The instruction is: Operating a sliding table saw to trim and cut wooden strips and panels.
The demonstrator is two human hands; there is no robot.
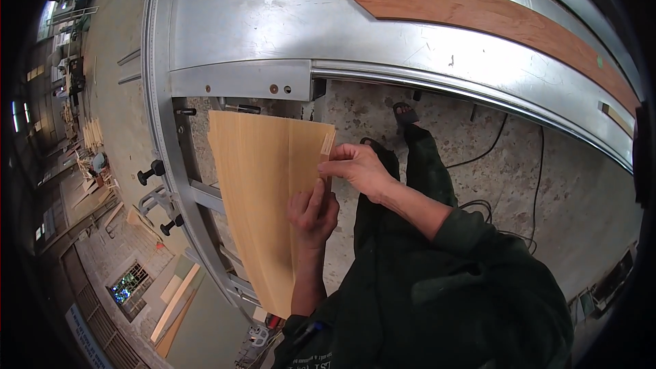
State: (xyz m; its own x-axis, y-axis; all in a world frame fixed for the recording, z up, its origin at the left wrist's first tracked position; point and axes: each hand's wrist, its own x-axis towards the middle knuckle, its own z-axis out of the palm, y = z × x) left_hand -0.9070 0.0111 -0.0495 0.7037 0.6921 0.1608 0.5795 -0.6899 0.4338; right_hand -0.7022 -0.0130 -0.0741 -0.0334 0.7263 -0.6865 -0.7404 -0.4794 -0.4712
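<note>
A large, pale wood-veneered panel [256, 191] stands tilted in front of me, beside the metal frame. Near its upper right corner, a narrow light strip [327, 143] runs along the edge. My right hand [361, 172] pinches the panel's edge just below that strip, thumb and index finger pressed together. Lower down, my left hand [314, 215] is closed at the same edge, its index finger stretched up toward the right fingertips. Part of the left hand's grip is hidden.
A long metal machine table [273, 20] crosses the top, carrying a reddish-brown board [465, 14]. A metal rail frame with black knobs [152, 173] stands left of the panel. Black cables [538, 178] lie on the floor at right. Boards [176, 304] lean at lower left.
</note>
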